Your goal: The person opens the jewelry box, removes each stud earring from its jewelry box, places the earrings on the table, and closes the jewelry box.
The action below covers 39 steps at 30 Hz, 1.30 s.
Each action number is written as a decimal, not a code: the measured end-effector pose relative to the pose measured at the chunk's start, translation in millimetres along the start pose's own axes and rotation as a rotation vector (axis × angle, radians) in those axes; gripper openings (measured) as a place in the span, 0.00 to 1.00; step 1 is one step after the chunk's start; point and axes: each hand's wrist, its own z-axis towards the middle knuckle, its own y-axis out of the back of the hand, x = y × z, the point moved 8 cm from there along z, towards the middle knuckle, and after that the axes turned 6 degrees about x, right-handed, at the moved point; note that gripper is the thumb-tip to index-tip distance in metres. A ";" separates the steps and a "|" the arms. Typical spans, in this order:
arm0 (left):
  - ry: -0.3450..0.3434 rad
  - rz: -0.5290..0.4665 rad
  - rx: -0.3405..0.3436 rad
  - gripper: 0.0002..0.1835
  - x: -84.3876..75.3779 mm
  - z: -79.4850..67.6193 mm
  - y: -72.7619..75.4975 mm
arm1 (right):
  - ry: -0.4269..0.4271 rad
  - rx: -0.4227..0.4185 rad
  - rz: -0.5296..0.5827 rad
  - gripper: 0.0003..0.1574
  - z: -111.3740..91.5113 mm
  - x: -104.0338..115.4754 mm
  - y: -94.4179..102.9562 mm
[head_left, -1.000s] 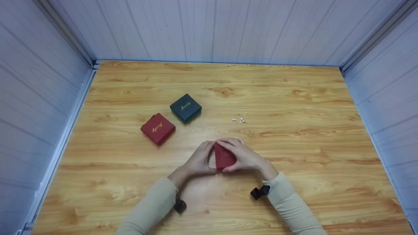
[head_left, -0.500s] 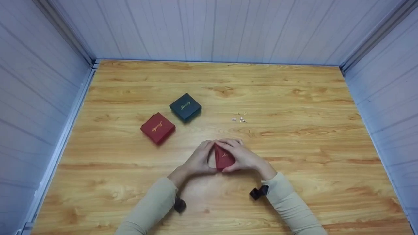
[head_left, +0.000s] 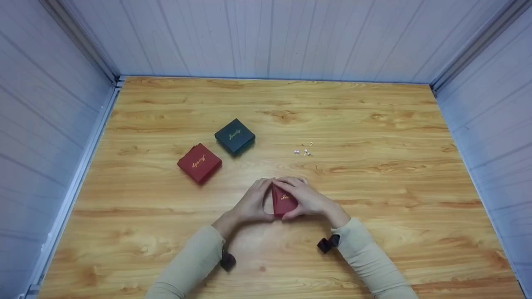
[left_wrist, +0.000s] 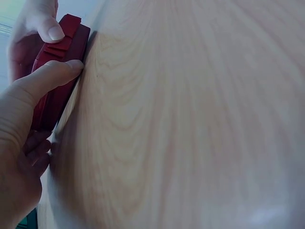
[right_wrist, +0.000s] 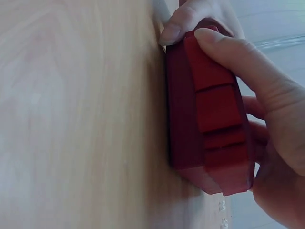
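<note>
Both hands grip one small red jewelry box (head_left: 284,204) resting on the table near its middle. My left hand (head_left: 251,203) holds its left corner, thumb on the near side and fingers round the far side. From the right, my right hand (head_left: 311,198) holds it the same way and covers part of the gold lettering on top. In the right wrist view, the box (right_wrist: 221,112) has a brighter red ribbon bow along its side, and the right thumb presses the bow's end. The left thumb lies against the dark red lower side in the left wrist view.
A second red jewelry box (head_left: 199,164) lies left of the hands, with a dark green jewelry box (head_left: 235,137) behind it. Several small earrings (head_left: 306,152), pearl and gold, lie beyond the right hand. Pale panels (head_left: 270,41) wall the table at the back and sides.
Both hands keep their grip and barely move. More of the gold lettering shows on the held box's top than one second ago. The whole view has shifted very slightly.
</note>
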 end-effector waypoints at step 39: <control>0.059 0.036 0.083 0.64 -5.9 -2.7 0.1 | 0.003 -0.100 0.060 0.43 -18.7 -1.8 18.5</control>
